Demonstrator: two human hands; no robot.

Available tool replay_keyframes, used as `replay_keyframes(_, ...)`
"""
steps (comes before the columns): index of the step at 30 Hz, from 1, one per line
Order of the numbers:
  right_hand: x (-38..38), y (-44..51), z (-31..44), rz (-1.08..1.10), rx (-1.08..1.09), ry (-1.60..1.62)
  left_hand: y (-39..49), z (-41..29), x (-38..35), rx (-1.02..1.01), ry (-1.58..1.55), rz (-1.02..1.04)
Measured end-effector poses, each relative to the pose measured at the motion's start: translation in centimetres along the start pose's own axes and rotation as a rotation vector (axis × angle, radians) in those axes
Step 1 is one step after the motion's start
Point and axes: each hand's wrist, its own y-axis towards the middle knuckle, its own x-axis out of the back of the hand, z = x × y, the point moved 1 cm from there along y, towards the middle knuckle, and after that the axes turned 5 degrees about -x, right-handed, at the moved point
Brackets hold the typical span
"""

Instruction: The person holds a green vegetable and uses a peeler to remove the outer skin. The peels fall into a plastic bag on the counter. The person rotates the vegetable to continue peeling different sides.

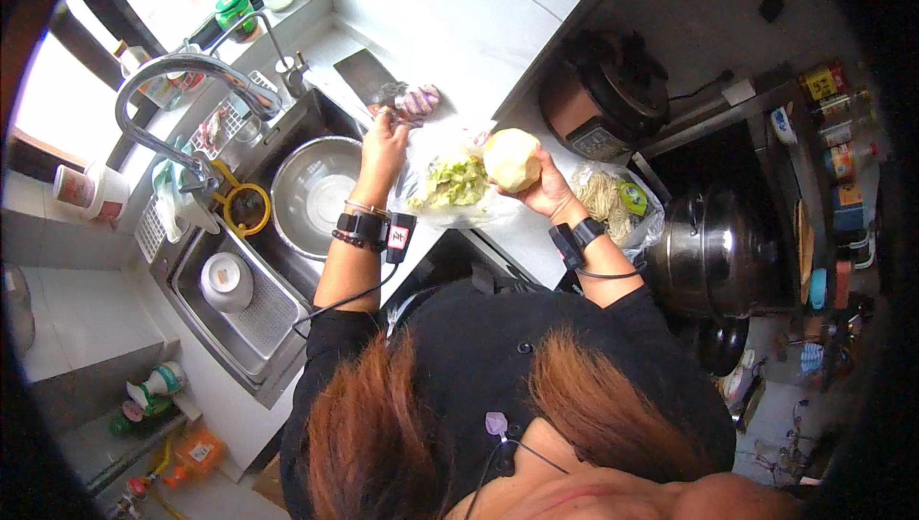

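My right hand point(544, 186) holds a large, round, pale-yellow peeled vegetable point(512, 160) above the white counter. My left hand point(388, 136) is at the counter beside the sink, its fingertips bent together at a small dark thing too unclear to name; whether they grip it I cannot tell. Just beyond these fingers lies a purple-and-white striped bundle point(421, 99). Between my hands, green and yellow peelings point(458, 181) lie on a clear plastic bag point(474, 217).
A steel bowl point(283, 186) stands in the sink at left, under a curved faucet point(201, 64). A white bowl point(227, 282) sits in the smaller basin. Bagged noodles point(604, 198), a rice cooker point(603, 107) and a large steel pot point(693, 254) are at right.
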Motion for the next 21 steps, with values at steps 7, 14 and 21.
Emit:
replay_keyframes(7, 3.3, 2.5, -1.4, -0.029, -0.090, 0.000, 0.9, 1.1, -2.8, 0.155, 0.381, 0.696)
replay_keyframes(14, 5.8, 7.4, 0.3, -0.184, -0.004, 0.322, 6.2, 8.5, -2.2, 0.405, -0.054, 0.473)
replay_keyframes(21, 3.1, 3.4, 0.5, 0.016, -0.031, 0.174, 3.8, 4.9, -1.6, 0.185, 0.000, 0.405)
